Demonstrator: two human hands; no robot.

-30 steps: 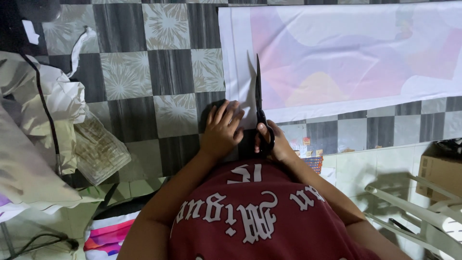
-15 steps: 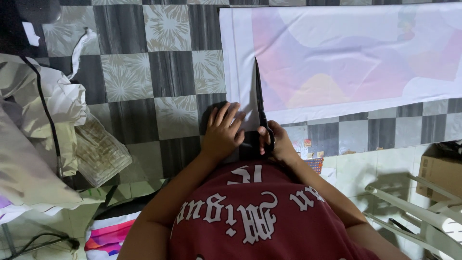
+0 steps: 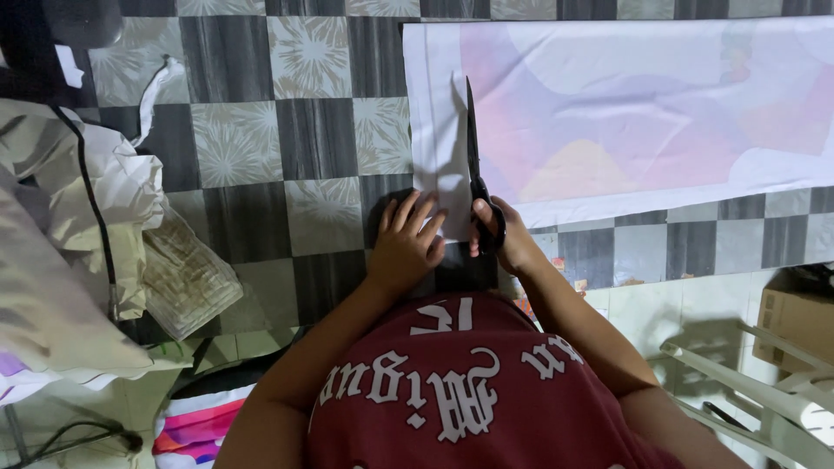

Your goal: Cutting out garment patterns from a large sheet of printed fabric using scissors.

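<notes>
A large pale fabric [image 3: 651, 130] with pink, purple and yellow shapes lies flat on the checkered floor mat [image 3: 304, 130]. My right hand [image 3: 514, 241] grips the handles of long black scissors [image 3: 472, 148], whose blades point away from me along a cut near the fabric's left edge. My left hand [image 3: 407, 247] lies flat with its fingers spread, pressing down the near end of the narrow white strip [image 3: 439, 148] left of the blades. The strip's cut edge curls up slightly beside the blades.
Crumpled white cloth and bags [image 3: 104, 191] pile up at the left, with a black cable [image 3: 95, 226] running over them. A cardboard box [image 3: 795, 321] and a white plastic frame [image 3: 756, 382] stand at the lower right on pale tiles.
The scissors stay in nearly the same line of the cut, blades now closer together. The strip's edge beside them has lifted a little. My left hand has barely moved.
</notes>
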